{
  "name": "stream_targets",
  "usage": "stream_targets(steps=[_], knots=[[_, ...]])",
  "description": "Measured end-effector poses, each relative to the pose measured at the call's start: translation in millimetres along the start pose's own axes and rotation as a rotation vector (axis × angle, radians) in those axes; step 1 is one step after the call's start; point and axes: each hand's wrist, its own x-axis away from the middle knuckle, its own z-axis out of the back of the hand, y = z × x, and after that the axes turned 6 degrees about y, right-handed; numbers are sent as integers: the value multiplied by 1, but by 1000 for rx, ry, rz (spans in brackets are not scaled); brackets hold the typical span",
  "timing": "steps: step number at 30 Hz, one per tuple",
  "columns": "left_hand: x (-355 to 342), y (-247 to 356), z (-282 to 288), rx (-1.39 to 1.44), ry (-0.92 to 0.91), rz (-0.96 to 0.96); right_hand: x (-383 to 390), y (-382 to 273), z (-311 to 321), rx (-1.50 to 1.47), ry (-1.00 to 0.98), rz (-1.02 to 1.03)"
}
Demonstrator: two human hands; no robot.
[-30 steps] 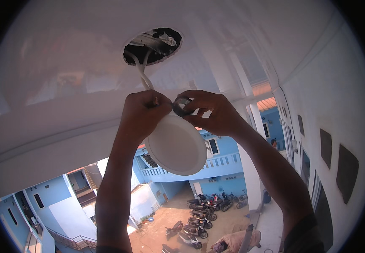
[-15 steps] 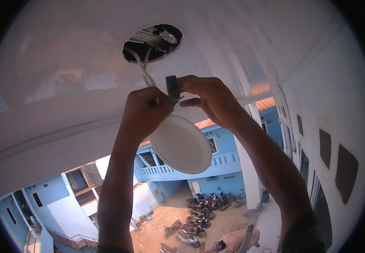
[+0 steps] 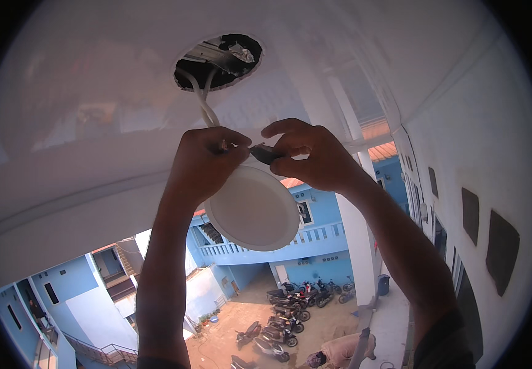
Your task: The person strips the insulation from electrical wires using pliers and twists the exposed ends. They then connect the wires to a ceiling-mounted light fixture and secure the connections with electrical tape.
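Right hand [image 3: 324, 157] grips the tape [image 3: 264, 155], a small dark roll, between thumb and bent fingers, with the forefinger lifted and arched above it. That roll sits in the narrow gap between both hands: to the left of the right palm, just to the right of the left thumb and forefinger. Foreshortened here, it shows its longer side sloping down from upper left to lower right, so its upper end points at the left fingertips. Whether it touches them is too small to tell; the right hand is the nearer, being the one that holds it.

Left hand [image 3: 204, 163] is closed, thumb and forefinger pinched together, at the lower end of the pale cables [image 3: 199, 101]. It appears to be grasping them, though the knuckles hide the exact grip. Straight below the tape hangs the round white lamp [image 3: 253, 212], tilted, its upper edge close under the hands; what holds it up is hidden.

Above, the cables drop from a ragged hole [image 3: 220, 61] in the ceiling [image 3: 112, 67]. Farther off and well below stand parked motorbikes [image 3: 287, 313] by a blue building [image 3: 324, 267], with a white pillar [image 3: 358, 264] to the right and a person [image 3: 346, 350] bent over near the lower edge.
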Motion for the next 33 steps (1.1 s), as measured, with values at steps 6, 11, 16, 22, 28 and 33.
stream_targets(steps=[6,11,16,22,28,33], knots=[[-2,7,-1,-69,-32,-11,-16,-10,-4,-708,-36,-168],[-6,-14,-1,-4,-20,-154,-19,1,-4,-22,44,4],[-4,-6,-5,16,5,-12,5,-1,-3,239,110,135],[-1,-2,-2,6,-45,-24,-8,-13,-5,-645,-1,-155],[-2,-2,0,26,-77,-47,-17,-3,-9,-36,145,-56],[-3,-9,-2,104,-49,-5,6,-4,-4,232,163,79]])
